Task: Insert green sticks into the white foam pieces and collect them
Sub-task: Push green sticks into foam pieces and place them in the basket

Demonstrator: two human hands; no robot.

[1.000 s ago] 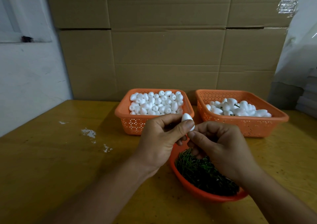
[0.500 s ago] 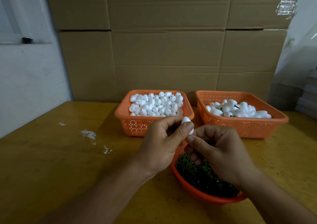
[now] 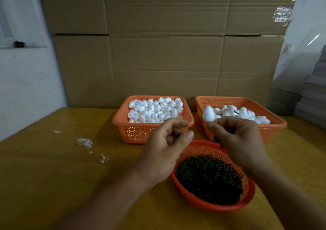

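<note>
- My right hand (image 3: 236, 138) pinches a smooth, egg-shaped white foam piece (image 3: 208, 113), raised above the round mesh bowl (image 3: 202, 147) of thin green sticks (image 3: 210, 178).
- My left hand (image 3: 165, 150), beside the bowl, curls loosely, its grip empty.

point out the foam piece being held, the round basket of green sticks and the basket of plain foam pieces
held foam piece (image 3: 208, 113), head view, middle of its white body
round basket (image 3: 199, 147), head view, bare far mesh wall
basket of plain foam pieces (image 3: 135, 132), head view, perforated front wall
</note>
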